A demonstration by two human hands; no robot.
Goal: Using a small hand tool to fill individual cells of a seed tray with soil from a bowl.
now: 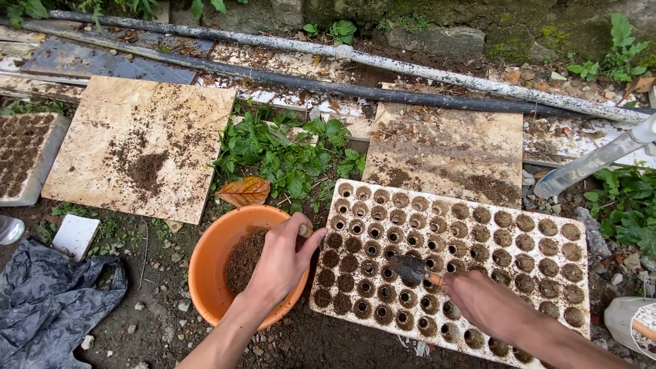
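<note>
Over the white multi-cell seedling tray (509, 239), the right hand (488, 304) has its fingers wrapped around the orange handle of one small dark metal trowel (415, 268), its blade resting on the half-filled cells. Left hand (281, 263) rests on the rim of one round orange plastic bowl (208, 273) holding soil, fingers curled around something small that is hard to make out. Two soil-dusted beige tiles (140, 147) lie beyond; a second tray (24, 157) is cut off at left.

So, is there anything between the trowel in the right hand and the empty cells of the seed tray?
Nothing visible. The right hand holds the small trowel with its blade directly over the white seed tray, above open cells in the middle. The left hand rests at the orange bowl of soil, off to the side.
</note>
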